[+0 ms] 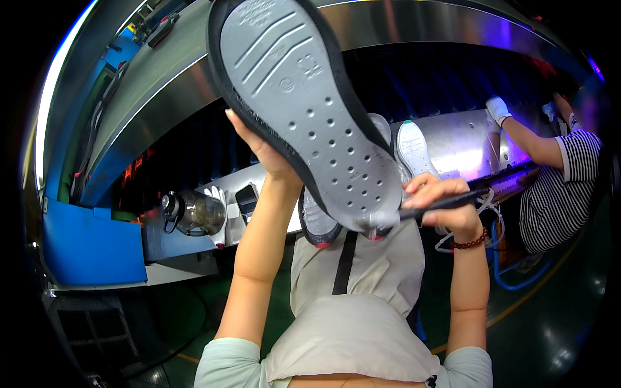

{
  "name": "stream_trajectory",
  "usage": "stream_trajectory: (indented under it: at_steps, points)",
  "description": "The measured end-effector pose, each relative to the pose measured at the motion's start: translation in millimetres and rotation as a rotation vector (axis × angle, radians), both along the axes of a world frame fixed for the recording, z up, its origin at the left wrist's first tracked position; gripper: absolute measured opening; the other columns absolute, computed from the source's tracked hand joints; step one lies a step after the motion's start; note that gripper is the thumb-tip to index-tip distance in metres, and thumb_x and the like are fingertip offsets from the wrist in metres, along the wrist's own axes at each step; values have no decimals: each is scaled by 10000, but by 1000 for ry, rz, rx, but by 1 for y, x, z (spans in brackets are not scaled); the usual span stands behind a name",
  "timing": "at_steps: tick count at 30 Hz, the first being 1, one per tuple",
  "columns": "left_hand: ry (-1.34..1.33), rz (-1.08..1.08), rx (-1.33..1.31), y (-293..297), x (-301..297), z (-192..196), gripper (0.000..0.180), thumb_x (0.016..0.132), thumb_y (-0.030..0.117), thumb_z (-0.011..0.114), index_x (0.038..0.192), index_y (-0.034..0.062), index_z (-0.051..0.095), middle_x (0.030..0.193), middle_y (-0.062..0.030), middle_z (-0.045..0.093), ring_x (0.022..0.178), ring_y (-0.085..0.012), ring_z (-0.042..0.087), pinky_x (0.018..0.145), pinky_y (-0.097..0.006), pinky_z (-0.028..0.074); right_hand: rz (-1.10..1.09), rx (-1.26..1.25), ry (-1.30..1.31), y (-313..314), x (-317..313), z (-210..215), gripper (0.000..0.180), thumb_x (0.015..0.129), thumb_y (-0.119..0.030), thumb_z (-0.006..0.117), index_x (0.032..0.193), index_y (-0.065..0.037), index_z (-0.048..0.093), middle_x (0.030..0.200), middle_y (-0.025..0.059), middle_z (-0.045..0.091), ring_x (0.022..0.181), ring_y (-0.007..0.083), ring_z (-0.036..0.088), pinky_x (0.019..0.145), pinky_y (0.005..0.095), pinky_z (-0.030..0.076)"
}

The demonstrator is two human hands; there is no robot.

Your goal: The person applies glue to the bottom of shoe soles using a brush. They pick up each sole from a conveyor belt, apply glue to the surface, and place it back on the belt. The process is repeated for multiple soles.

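Note:
My left hand (262,145) holds up a shoe (304,103) with its grey, dotted sole and black rim facing me, close to the camera. My right hand (446,204), with a bead bracelet at the wrist, grips a thin dark tool (446,202) whose tip meets the shoe's lower end. More shoes lie sole-up behind it on the metal conveyor ledge (466,145): a dark-rimmed shoe (317,223) and a white-soled shoe (414,149).
A clear bottle (194,212), a white glove and a dark phone lie on the ledge at left. A blue panel (90,246) stands at far left. A person in a striped shirt (559,187) with a white glove works at the right.

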State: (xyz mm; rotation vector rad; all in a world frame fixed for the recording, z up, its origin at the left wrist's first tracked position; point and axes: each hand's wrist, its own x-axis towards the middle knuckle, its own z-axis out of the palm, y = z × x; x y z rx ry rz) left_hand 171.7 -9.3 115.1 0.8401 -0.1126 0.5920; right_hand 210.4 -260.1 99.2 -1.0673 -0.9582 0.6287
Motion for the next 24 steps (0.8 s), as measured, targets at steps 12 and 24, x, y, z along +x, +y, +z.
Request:
stream_trajectory:
  at_steps: [12, 24]
  points:
    - [-34, -611, -324, -11, -24, -38, 539, 721, 430, 456, 1091, 38, 480, 1036, -142, 526, 877, -250, 546, 752, -356, 451, -80, -73, -214, 27, -34, 23, 218, 617, 54, 626, 829, 4, 605, 863, 126, 603, 755, 161, 563, 684, 238, 441]
    - [629, -860, -268, -13, -32, 4, 364, 750, 315, 458, 975, 48, 560, 893, -97, 592, 749, -178, 573, 688, -281, 446, 271, -143, -407, 15, -8, 42, 173, 629, 16, 641, 796, 17, 597, 842, 146, 604, 817, 233, 592, 711, 286, 473]
